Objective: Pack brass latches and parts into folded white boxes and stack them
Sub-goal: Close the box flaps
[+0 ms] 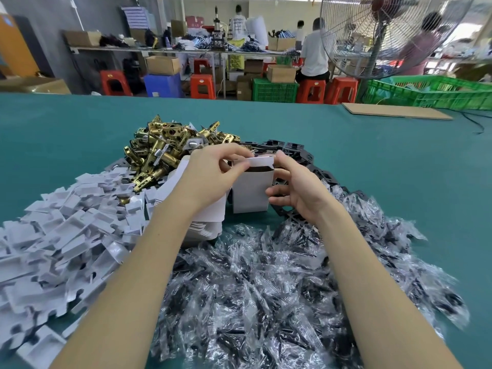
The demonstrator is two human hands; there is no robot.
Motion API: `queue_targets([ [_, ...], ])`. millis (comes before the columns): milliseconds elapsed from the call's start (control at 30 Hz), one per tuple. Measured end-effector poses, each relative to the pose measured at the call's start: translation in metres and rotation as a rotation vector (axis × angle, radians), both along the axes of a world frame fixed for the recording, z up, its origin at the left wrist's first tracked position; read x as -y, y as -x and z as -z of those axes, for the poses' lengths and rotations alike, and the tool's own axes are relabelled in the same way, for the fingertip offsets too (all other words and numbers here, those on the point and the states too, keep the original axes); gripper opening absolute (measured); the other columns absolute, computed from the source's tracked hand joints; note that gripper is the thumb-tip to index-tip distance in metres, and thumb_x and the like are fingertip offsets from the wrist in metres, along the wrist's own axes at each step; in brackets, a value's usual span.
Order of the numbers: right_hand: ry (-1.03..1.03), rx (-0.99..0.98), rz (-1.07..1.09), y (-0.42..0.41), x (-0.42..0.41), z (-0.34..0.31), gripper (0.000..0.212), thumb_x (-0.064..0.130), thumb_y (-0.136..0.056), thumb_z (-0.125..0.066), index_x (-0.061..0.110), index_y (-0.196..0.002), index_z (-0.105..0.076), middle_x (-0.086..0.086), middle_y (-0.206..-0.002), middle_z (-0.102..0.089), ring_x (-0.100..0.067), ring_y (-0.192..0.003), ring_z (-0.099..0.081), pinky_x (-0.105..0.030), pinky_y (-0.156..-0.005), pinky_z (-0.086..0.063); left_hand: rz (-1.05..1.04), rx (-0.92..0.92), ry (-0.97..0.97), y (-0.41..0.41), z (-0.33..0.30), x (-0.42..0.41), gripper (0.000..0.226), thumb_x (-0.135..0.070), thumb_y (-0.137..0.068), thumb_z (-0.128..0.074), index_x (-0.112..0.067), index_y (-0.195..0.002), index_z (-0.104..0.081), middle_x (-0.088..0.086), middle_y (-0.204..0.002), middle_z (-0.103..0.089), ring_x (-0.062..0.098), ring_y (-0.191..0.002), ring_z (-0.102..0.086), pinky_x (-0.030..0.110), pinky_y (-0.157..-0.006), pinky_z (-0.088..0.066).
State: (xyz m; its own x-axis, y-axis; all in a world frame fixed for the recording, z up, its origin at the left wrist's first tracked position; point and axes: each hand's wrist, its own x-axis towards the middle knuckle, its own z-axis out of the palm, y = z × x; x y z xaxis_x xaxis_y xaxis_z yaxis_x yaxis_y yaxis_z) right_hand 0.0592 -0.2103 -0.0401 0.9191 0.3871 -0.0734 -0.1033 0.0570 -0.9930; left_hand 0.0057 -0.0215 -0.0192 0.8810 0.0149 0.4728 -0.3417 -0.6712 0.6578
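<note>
**Box top going shut at the packing bench**

I hold a white box [250, 190] upright near the middle of the bench [372, 166], its base close to the green cloth. My left hand [210, 174] pinches the top flap [259, 162] between thumb and fingertips; my right hand [295, 187] has its fingers curled round the box's right side, the thumb up against the flap's end. The mouth of the box is dark and I cannot tell what is inside.

The step in hand looks like closing the top: the flap is bent over but not yet tucked. The next move, as I judge it, calls for steadying the walls with the right hand while the left guides the flap's edge into the slot without crushing the card.

The brass latches [162, 150] lie heaped just beyond my left hand, toward the far edge. Flat white cards [61, 235] spread to the left edge, clear bags of small parts [266, 288] fill the near edge, and black plates [298, 153] curve behind the box. No stack of finished boxes shows.
</note>
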Motion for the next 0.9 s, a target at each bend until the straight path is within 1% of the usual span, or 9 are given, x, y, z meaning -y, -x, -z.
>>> queue_targets([
  [100,0.065,0.115,0.005,0.001,0.001,-0.001,0.026,0.052,-0.101,-0.053,0.043,-0.109,-0.076,0.001,-0.118,-0.069,-0.013,-0.066,-0.069,-0.025,-0.059,-0.056,-0.01,-0.017,0.012,0.001,-0.001,0.0,0.016,-0.022,-0.095,-0.07,-0.029,-0.106,-0.079,-0.009,-0.084,-0.074,0.007,-0.057,-0.058,0.008,-0.059,-0.042],
  [200,0.073,0.189,0.024,0.001,0.001,0.001,0.021,0.04,-0.103,-0.057,0.042,-0.109,-0.076,0.007,-0.12,-0.069,-0.014,-0.067,-0.071,-0.024,-0.059,-0.056,0.002,-0.069,-0.012,0.001,-0.004,-0.002,0.019,-0.023,-0.097,-0.068,-0.033,-0.109,-0.079,0.003,-0.069,-0.072,0.018,-0.058,-0.057,0.008,-0.054,-0.04],
  [267,0.081,0.224,0.043,0.001,0.0,0.003,0.022,0.035,-0.103,-0.056,0.041,-0.109,-0.077,0.009,-0.117,-0.07,-0.015,-0.069,-0.073,-0.024,-0.058,-0.057,0.026,-0.11,-0.045,0.002,-0.006,-0.005,0.023,-0.025,-0.1,-0.063,-0.036,-0.115,-0.076,0.009,-0.075,-0.074,0.024,-0.064,-0.062,0.015,-0.057,-0.046],
  [467,0.182,0.45,0.047,0.002,0.002,0.009,0.023,0.029,-0.104,-0.058,0.033,-0.12,-0.073,0.009,-0.116,-0.071,-0.025,-0.072,-0.077,-0.028,-0.052,-0.058,-0.01,-0.061,-0.076,0.003,-0.005,-0.002,0.024,-0.025,-0.1,-0.063,-0.031,-0.12,-0.075,0.0,-0.078,-0.075,0.002,-0.051,-0.054,0.007,-0.053,-0.039],
  [567,0.273,0.591,0.102,0.0,0.004,0.009,0.024,0.028,-0.102,-0.061,0.032,-0.122,-0.074,0.015,-0.124,-0.07,-0.015,-0.072,-0.075,-0.026,-0.053,-0.057,0.038,-0.127,-0.144,0.002,-0.006,-0.008,0.029,-0.026,-0.099,-0.064,-0.037,-0.126,-0.071,-0.017,-0.123,-0.07,0.0,-0.074,-0.063,0.003,-0.067,-0.043],
  [633,0.361,0.677,0.123,-0.001,0.006,0.008,0.024,0.03,-0.102,-0.061,0.036,-0.121,-0.074,0.021,-0.124,-0.069,-0.005,-0.073,-0.071,-0.026,-0.06,-0.056,0.053,-0.176,-0.234,0.002,-0.007,-0.012,0.034,-0.03,-0.098,-0.065,-0.043,-0.13,-0.065,-0.023,-0.138,-0.058,0.001,-0.089,-0.061,0.007,-0.08,-0.042],
  [767,0.529,0.775,0.08,-0.001,0.013,0.009,0.028,0.038,-0.099,-0.063,0.05,-0.125,-0.068,0.027,-0.116,-0.068,-0.005,-0.069,-0.058,-0.03,-0.069,-0.055,-0.069,-0.17,-0.479,0.001,-0.007,-0.012,0.032,-0.044,-0.098,-0.062,-0.059,-0.126,-0.059,-0.028,-0.143,-0.053,0.014,-0.129,-0.04,0.042,-0.112,-0.034],
  [833,0.525,0.759,0.082,-0.003,0.012,0.011,0.031,0.036,-0.098,-0.065,0.048,-0.127,-0.067,0.023,-0.115,-0.07,-0.008,-0.083,-0.064,-0.03,-0.079,-0.056,-0.082,-0.144,-0.404,-0.001,-0.006,-0.011,0.029,-0.044,-0.096,-0.065,-0.056,-0.123,-0.064,-0.022,-0.137,-0.06,0.014,-0.129,-0.047,0.043,-0.111,-0.038],
  [900,0.478,0.727,0.091,-0.003,0.01,0.011,0.031,0.031,-0.098,-0.067,0.04,-0.127,-0.07,0.019,-0.117,-0.071,-0.007,-0.096,-0.068,-0.025,-0.084,-0.055,-0.089,-0.113,-0.291,-0.001,-0.005,-0.009,0.026,-0.041,-0.094,-0.068,-0.051,-0.118,-0.07,-0.018,-0.123,-0.07,0.011,-0.117,-0.061,0.038,-0.099,-0.05],
])
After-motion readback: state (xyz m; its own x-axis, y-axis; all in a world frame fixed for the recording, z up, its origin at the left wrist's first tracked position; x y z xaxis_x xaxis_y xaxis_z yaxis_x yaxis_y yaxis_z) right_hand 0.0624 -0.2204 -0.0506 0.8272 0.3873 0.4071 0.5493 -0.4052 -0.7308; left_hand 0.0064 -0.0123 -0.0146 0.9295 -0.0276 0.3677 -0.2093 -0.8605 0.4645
